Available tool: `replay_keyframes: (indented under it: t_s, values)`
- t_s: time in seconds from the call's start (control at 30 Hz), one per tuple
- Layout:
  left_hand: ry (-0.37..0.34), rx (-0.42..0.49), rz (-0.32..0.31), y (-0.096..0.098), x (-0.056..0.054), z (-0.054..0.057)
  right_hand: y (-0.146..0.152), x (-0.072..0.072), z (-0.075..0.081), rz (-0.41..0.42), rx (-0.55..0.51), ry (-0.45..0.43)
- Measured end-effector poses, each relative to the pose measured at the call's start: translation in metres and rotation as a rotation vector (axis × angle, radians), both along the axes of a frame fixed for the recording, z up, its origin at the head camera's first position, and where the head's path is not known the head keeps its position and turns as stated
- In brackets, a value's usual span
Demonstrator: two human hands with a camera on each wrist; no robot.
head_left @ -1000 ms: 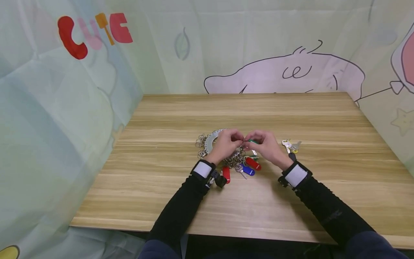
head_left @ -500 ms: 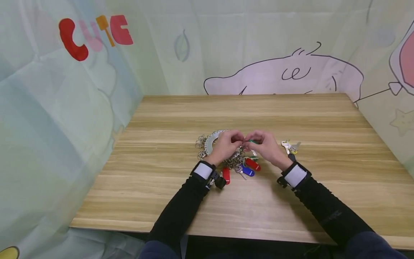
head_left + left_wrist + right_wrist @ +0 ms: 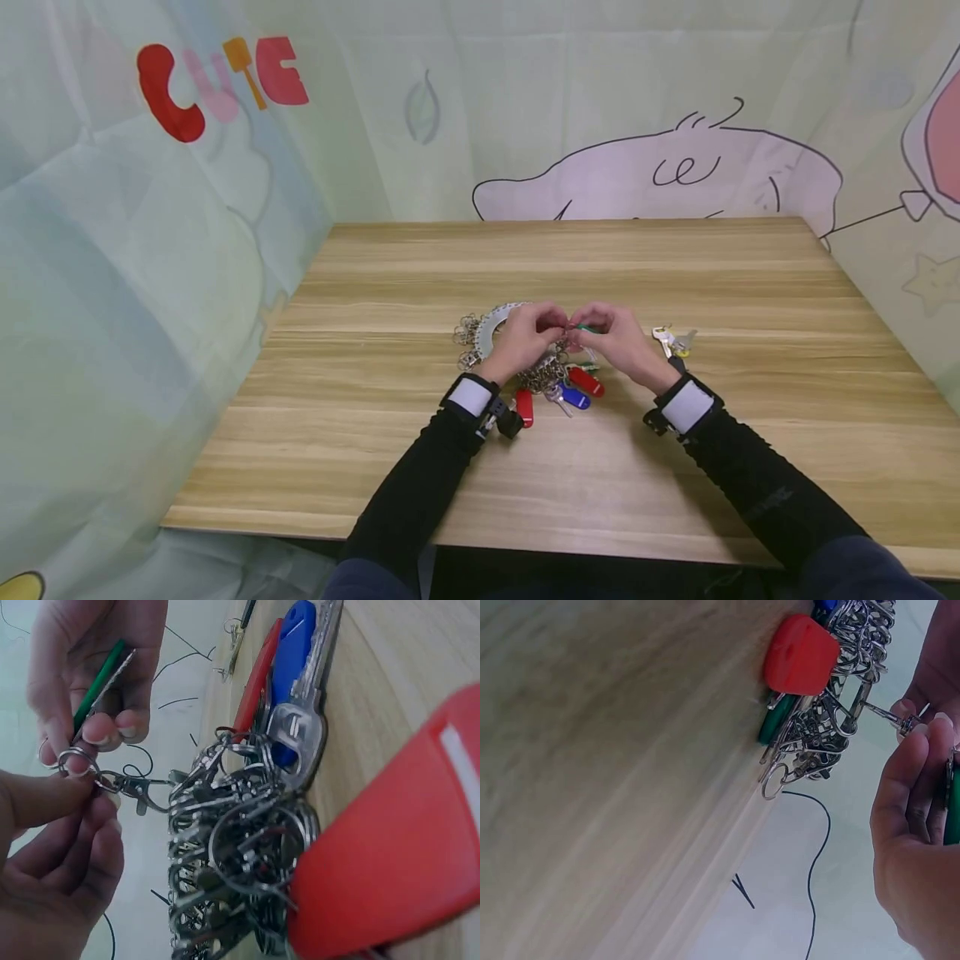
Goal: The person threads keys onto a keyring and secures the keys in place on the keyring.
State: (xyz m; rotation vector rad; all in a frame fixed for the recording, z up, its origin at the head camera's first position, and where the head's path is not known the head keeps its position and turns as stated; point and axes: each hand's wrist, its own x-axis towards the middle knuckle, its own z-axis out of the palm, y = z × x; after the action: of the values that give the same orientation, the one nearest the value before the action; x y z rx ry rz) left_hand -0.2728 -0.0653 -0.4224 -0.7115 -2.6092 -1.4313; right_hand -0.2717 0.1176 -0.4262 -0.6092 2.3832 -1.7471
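My left hand (image 3: 519,337) and right hand (image 3: 617,343) meet at the fingertips above a large metal ring (image 3: 487,327) lined with many small clasps. In the left wrist view, the left thumb and fingers pinch a small key ring beside a snap clasp (image 3: 142,787) that reaches to the bunch. The right hand holds a green key tag (image 3: 97,686) with a key (image 3: 116,679) alongside, its split ring (image 3: 73,753) at the fingertips. Red tags (image 3: 524,408), a blue tag (image 3: 575,395) and a silver key (image 3: 557,397) hang from the bunch. Fingers partly hide the contact.
Further keys with a yellow tag (image 3: 678,342) lie on the wooden table (image 3: 360,433) right of the right hand. Another green tag (image 3: 777,718) sits under a red one. Printed cloth (image 3: 420,167) hangs behind and to the sides.
Both hands stay at nearly the same place, with only slight fingertip movement around the ring. The bunch and the loose keys have not moved.
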Motion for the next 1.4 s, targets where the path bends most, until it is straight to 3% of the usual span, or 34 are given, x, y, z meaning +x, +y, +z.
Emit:
replay_keyframes:
  t_s: [0.33,0.6,0.7,0.93,1.2,1.4]
  values:
    - [-0.078,0.025,0.051,0.0013,-0.0035,-0.0029,-0.0001,-0.0004,0.0012,0.004,0.013,0.027]
    - [0.091,-0.008,-0.001,0.0016,-0.0024,-0.0047,-0.0015,0.0005,0.0038,-0.031,-0.008,-0.011]
    - [0.082,0.020,0.011,0.0017,-0.0026,-0.0049,-0.0022,0.0007,0.0042,-0.044,0.011,0.006]
    - [-0.021,0.041,0.031,0.0002,-0.0034,-0.0042,-0.0031,0.0023,0.0044,-0.037,0.027,0.040]
    - [0.122,-0.057,0.005,0.0020,-0.0018,-0.0037,-0.0026,0.0005,0.0027,-0.065,-0.018,-0.005]
    - [0.052,0.005,0.019,0.0025,-0.0023,-0.0023,-0.0034,0.0016,0.0033,-0.052,-0.017,0.026]
